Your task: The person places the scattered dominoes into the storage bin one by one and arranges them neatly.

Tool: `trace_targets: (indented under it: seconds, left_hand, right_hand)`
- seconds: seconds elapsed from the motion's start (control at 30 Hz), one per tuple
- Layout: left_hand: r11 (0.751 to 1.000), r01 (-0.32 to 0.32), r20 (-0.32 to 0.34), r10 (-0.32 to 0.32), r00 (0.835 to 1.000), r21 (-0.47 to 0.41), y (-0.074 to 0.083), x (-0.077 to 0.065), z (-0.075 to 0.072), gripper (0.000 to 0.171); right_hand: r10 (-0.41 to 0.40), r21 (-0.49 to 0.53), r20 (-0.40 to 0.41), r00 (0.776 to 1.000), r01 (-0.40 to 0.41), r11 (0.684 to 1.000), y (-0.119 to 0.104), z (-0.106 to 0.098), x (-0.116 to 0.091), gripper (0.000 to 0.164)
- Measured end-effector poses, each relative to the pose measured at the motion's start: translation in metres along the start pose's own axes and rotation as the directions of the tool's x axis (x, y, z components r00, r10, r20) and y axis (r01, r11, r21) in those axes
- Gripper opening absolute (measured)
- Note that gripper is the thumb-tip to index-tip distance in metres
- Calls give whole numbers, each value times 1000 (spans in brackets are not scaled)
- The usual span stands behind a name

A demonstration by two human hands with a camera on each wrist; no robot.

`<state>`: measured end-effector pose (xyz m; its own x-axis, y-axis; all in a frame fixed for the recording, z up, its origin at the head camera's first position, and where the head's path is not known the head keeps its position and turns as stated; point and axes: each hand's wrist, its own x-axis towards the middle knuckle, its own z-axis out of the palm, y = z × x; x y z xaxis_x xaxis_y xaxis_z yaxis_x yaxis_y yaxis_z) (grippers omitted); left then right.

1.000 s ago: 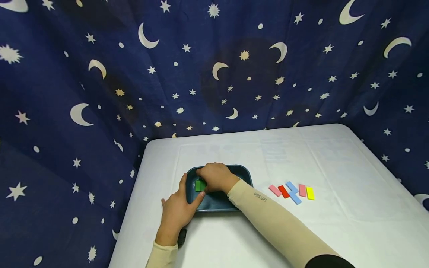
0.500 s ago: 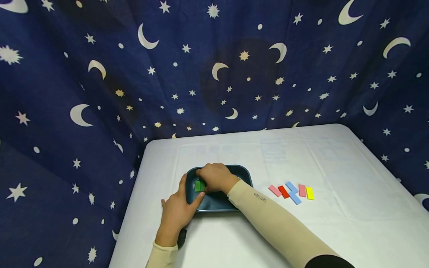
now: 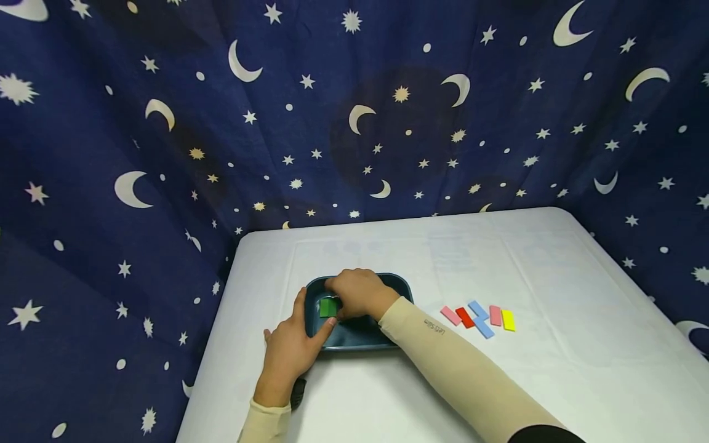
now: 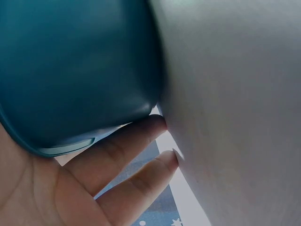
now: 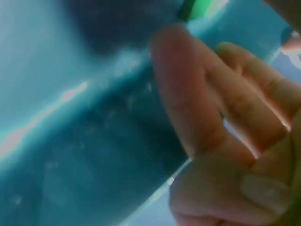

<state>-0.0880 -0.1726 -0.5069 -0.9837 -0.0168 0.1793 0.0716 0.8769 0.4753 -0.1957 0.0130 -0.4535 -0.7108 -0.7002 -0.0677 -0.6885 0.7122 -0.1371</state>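
Observation:
A dark teal tray (image 3: 354, 337) sits on the white table. My left hand (image 3: 290, 346) holds its left end, the thumb over the rim. In the left wrist view two fingers of that left hand (image 4: 113, 174) lie along the outside of the tray wall (image 4: 75, 66). My right hand (image 3: 360, 292) reaches down into the tray, its fingertips around a green block (image 3: 328, 307) near the left wall. In the right wrist view its fingers are bent, with a bit of green (image 5: 200, 8) past them; the block's far side is hidden by the hand.
To the right of the tray lie several flat blocks: pink (image 3: 450, 315), red (image 3: 464, 318), blue (image 3: 483, 327), another pink (image 3: 495, 315) and yellow (image 3: 508, 320). A dark blue curtain (image 3: 310, 123) with moons and stars hangs behind and beside the table (image 3: 581, 369).
Both hands keep nearly the same place at the tray. The whole head view has shifted slightly.

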Motion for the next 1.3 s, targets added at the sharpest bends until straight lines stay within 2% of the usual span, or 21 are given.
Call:
trace_targets:
  seconds: [0.23, 0.4, 0.57, 0.93, 1.1, 1.3]
  left_hand:
    - [1000, 4, 8, -4, 1000, 4, -3, 2, -1, 103]
    - [1000, 9, 12, -9, 1000, 6, -3, 3, -1, 104]
    - [1000, 13, 21, -13, 1000, 7, -3, 2, -2, 104]
    - [1000, 23, 27, -23, 999, -2, -2, 0, -1, 102]
    - [1000, 10, 13, -11, 1000, 1, -1, 1, -2, 103]
    - [1000, 16, 24, -16, 1000, -3, 1, 0, 0, 104]
  right_hand:
    - [12, 26, -91, 996, -10, 1000, 5, -27, -19, 54]
    - [31, 54, -153, 988, -22, 998, 14, -45, -42, 51]
    - [79, 126, -223, 972, -52, 991, 30, -51, -69, 54]
    - [180, 217, -371, 911, -104, 971, 72, -48, -138, 54]
    - [247, 237, -353, 902, -170, 957, 92, -37, -165, 53]
    - [294, 281, -298, 908, -211, 936, 109, -20, -190, 54]
